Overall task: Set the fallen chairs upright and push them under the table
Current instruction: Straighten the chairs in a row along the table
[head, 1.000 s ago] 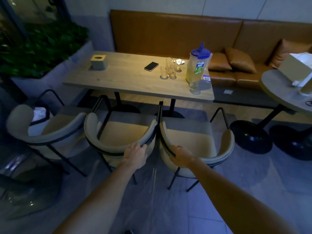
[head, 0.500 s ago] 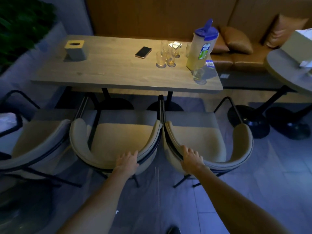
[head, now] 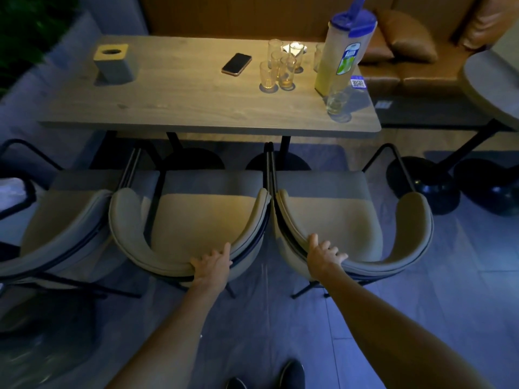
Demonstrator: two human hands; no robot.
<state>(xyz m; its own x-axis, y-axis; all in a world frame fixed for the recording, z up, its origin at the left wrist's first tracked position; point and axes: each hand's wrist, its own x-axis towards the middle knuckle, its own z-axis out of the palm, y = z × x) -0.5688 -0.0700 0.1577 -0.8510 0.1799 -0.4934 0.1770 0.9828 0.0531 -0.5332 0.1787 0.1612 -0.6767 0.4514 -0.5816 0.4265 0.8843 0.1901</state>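
Three beige curved-back chairs stand upright in a row in front of the wooden table (head: 196,108). My left hand (head: 213,265) rests on the top of the backrest of the middle chair (head: 202,220), fingers curled over its rim. My right hand (head: 324,255) lies the same way on the backrest of the right chair (head: 337,214). The two chairs touch side by side, their seat fronts just short of the table's near edge. The left chair (head: 61,228) stands angled beside them, untouched.
On the table stand a tissue box (head: 113,63), a phone (head: 236,64), several glasses (head: 278,68) and a blue-lidded pitcher (head: 341,54). A brown sofa (head: 407,46) runs behind it. A round table (head: 494,85) with black bases stands right. My shoes (head: 292,376) show below.
I have stepped closer and both chairs have slid toward the table. My hands stay on the two backrests.
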